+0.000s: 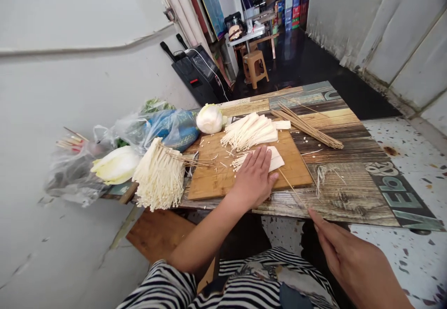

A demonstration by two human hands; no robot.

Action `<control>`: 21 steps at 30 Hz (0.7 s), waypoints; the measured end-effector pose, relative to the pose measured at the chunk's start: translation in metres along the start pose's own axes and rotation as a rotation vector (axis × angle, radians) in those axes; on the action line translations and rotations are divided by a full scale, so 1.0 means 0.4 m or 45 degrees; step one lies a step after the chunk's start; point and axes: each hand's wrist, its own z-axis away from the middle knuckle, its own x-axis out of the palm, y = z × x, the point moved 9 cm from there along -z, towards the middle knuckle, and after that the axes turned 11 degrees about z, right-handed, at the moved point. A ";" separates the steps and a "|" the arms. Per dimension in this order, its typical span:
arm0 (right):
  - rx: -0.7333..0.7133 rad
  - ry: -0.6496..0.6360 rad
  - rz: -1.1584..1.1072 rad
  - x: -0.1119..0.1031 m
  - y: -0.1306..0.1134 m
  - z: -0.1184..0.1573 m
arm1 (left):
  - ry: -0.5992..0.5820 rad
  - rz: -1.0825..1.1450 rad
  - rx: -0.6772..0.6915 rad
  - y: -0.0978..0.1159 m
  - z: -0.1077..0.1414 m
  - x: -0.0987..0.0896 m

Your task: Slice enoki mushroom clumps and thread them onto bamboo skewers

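On a wooden cutting board (216,181), my left hand (254,177) lies flat, fingers spread, over a small bunch of enoki mushrooms (277,158). My right hand (344,248) pinches one thin wooden skewer (292,188) near the table's front edge. The skewer's far end meets the bunch's base beside my left palm; whether it has gone in is hidden. Behind my left hand lies a larger pile of enoki (249,132) on the board. A heap of skewered enoki (159,176) sits left of the board, and loose skewers (309,127) lie behind it to the right.
A round white cabbage (210,119) stands behind the board. Farther left are another pale cabbage (117,164) and plastic bags (171,125). The patterned table (349,178) ends close to my body. Beyond it are a black case (202,74) and a stool (254,67).
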 end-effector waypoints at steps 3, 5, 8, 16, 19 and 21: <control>-0.029 -0.011 -0.032 0.004 -0.006 -0.009 | -0.049 0.021 -0.001 -0.005 -0.012 0.026; -0.046 -0.015 -0.041 0.000 -0.008 -0.017 | -0.055 0.025 0.000 -0.005 -0.016 0.032; -0.046 -0.020 -0.023 -0.006 -0.009 -0.021 | -0.060 0.018 -0.003 -0.004 -0.017 0.033; -0.065 -0.042 0.021 -0.004 -0.010 -0.014 | -0.015 0.002 0.003 -0.002 -0.014 0.032; -0.063 -0.033 0.022 -0.005 -0.008 -0.016 | -0.031 0.012 0.001 -0.003 -0.015 0.035; -0.058 -0.030 0.028 -0.005 -0.007 -0.017 | -0.035 0.016 0.001 -0.004 -0.015 0.035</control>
